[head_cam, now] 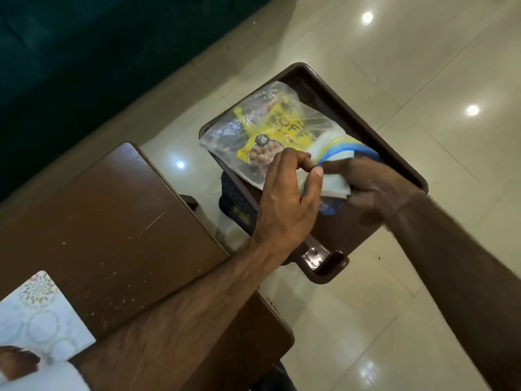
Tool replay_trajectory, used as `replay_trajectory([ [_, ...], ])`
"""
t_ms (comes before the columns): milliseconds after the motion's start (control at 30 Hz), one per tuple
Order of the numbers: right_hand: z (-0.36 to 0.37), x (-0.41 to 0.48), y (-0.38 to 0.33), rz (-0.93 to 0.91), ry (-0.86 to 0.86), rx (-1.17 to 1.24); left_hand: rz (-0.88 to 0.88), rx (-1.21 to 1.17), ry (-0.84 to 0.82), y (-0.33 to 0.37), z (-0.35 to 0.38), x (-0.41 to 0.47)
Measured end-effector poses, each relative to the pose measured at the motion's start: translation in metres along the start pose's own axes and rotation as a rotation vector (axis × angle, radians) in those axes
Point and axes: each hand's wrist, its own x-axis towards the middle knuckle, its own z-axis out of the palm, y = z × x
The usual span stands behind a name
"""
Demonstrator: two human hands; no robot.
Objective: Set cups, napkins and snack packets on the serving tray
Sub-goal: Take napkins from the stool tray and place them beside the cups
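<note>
1. my left hand [284,190] is nearly closed: thumb and forefinger pinch the edge of the white napkin [324,182], other fingers curled loosely.
2. my right hand [375,190] lies over the far side of the same napkin. its fingers are blurred and partly hidden, so i cannot tell whether they grip it or only press it down.
3. the napkin lies between my two hands, on top of a blue and white packet [346,148], inside the brown serving tray [366,114].
4. just beyond my left fingertips lies the clear snack packet [253,131] with yellow print, also in the tray, one corner overhanging the rim.
5. handling, as i judge it: the napkin is light, limp and tears easily; take it at an edge with a light pinch. the packets are light, slick film; take them at a sealed edge, not over the contents.
6. no cups are visible in the tray.
7. a patterned white sheet [42,314] rests on the wooden table [112,221], near my left elbow.
</note>
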Motion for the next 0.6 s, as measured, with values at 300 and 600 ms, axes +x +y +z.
replay_trajectory([
  [300, -0.056, -0.120, 0.044, -0.184, -0.099, -0.066, -0.361, -0.236, -0.202, 0.012, -0.022, -0.031],
  [600, 0.067, -0.139, 0.093, -0.086, 0.101, -0.502, -0.421, -0.292, -0.544, 0.000, -0.104, -0.121],
])
